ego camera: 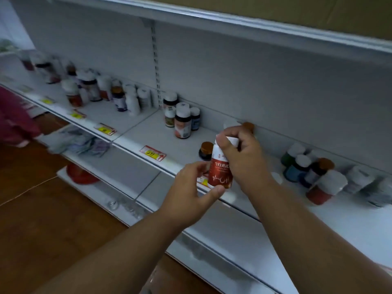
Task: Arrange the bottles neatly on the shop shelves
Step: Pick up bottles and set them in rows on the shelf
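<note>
I saw both hands gripping one red bottle (220,166) above the shelf (148,132), left hand (191,185) pinching its base, right hand (241,149) curled round its white cap, other bottles (182,122) standing nearby.

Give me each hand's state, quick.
Left hand: holding the lower part of the red-and-white bottle.
Right hand: holding the same bottle at its cap end.

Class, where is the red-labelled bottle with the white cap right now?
The red-labelled bottle is held in both hands, left hand at its base and right hand over its cap, just right of the brown-capped jar.
</note>
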`<state>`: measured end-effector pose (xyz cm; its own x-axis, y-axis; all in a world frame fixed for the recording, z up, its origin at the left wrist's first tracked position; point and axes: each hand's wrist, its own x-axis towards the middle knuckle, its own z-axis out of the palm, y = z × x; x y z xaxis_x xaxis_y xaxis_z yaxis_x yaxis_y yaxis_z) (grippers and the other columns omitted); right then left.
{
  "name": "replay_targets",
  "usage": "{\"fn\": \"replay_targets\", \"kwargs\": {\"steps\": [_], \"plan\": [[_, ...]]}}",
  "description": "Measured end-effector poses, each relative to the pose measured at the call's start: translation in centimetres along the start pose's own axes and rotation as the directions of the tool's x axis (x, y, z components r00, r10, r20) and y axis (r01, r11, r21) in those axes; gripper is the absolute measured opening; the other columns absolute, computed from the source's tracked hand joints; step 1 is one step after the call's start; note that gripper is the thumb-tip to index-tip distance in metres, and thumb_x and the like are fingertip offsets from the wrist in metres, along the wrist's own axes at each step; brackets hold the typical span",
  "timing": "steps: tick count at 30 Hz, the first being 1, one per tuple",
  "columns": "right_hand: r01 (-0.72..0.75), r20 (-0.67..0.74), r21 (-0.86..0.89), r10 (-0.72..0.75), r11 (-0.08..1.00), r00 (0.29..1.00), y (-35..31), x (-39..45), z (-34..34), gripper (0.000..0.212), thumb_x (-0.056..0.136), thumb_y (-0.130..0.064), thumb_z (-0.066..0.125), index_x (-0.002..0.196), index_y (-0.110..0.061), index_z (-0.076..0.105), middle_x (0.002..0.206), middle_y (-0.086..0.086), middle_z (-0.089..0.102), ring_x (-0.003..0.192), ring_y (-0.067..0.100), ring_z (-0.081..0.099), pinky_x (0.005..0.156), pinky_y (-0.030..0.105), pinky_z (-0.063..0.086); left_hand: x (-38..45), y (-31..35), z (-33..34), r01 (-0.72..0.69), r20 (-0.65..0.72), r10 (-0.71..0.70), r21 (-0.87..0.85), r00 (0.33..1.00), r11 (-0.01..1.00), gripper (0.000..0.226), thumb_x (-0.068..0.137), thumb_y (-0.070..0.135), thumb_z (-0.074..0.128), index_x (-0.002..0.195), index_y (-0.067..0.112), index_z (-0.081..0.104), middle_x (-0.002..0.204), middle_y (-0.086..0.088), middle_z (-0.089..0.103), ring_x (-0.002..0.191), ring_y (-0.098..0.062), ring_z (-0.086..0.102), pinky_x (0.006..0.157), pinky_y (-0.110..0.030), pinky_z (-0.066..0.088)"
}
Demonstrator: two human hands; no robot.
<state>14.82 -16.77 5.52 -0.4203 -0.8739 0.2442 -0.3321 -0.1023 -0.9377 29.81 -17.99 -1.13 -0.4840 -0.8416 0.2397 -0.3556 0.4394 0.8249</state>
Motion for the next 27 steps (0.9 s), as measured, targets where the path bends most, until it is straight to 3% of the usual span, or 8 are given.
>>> {"fn": "replay_targets", "kwargs": {"steps": [5,9,12,15,20,27], "plan": [[0.007,0.137,0.062,-0.015,0.998,0.99,-1.4,0.8,10.0,0.01,0.088,-0.04,0.064,0.087,-0.029,0.062,0.08,-0.009,0.064,0.069,0.005,0.062,0.062,0.025,0.053,-1.0,-5.7,-7.8,0.112,-0.093,-0.11,0.018,0.99,0.994,0.085,0.069,0.079,0.049,0.138,0.032,0.039,0.129,0.014,0.049,0.117,0.0,0.048,0.1,-0.027,0.042],[-0.036,0.221,0.082,0.017,0.996,0.975,-3.1,2.2,20.3,0.013,0.087,-0.046,0.062,0.085,-0.033,0.058,0.08,-0.005,0.065,0.076,0.018,0.067,0.073,0.045,0.058,-1.3,-10.8,-16.3,0.156,-0.108,-0.146,0.09,0.983,0.984,0.087,0.068,0.079,0.047,0.139,0.029,0.04,0.131,0.012,0.05,0.118,-0.001,0.046,0.101,-0.029,0.041],[-0.058,0.246,0.119,0.027,0.991,0.969,-5.0,3.1,28.1,0.02,0.086,-0.052,0.057,0.086,-0.032,0.056,0.08,-0.004,0.063,0.075,0.018,0.064,0.076,0.048,0.057,-1.3,-14.4,-23.2,0.181,-0.123,-0.164,0.138,0.979,0.974,0.085,0.07,0.076,0.05,0.139,0.028,0.041,0.131,0.011,0.049,0.117,-0.001,0.044,0.102,-0.029,0.04],[-0.111,0.289,0.172,0.057,0.979,0.956,-6.7,4.6,34.4,0.013,0.087,-0.041,0.059,0.089,-0.029,0.056,0.085,-0.002,0.063,0.075,0.014,0.062,0.073,0.043,0.055,-1.1,-17.3,-29.0,0.206,-0.131,-0.186,0.161,0.974,0.965,0.089,0.068,0.079,0.046,0.139,0.027,0.042,0.132,0.011,0.049,0.118,-0.002,0.045,0.103,-0.034,0.042],[-0.066,0.335,0.115,0.024,0.991,0.942,-7.4,8.3,40.4,0.012,0.091,-0.035,0.06,0.095,-0.025,0.056,0.082,-0.009,0.061,0.067,-0.001,0.06,0.066,0.03,0.055,2.5,-21.8,-34.1,0.226,-0.148,-0.203,0.162,0.968,0.961,0.087,0.068,0.081,0.045,0.139,0.031,0.041,0.131,0.015,0.048,0.118,0.001,0.044,0.102,-0.032,0.043],[0.008,0.309,0.037,-0.02,0.999,0.951,-4.8,17.0,46.0,0.013,0.089,-0.031,0.065,0.101,-0.03,0.059,0.098,-0.011,0.064,0.083,-0.001,0.062,0.074,0.022,0.053,11.8,-28.1,-37.0,0.175,-0.106,-0.153,0.245,0.983,0.954,0.068,0.079,0.067,0.059,0.136,0.032,0.042,0.127,0.013,0.05,0.117,-0.003,0.044,0.099,-0.027,0.041]]}}
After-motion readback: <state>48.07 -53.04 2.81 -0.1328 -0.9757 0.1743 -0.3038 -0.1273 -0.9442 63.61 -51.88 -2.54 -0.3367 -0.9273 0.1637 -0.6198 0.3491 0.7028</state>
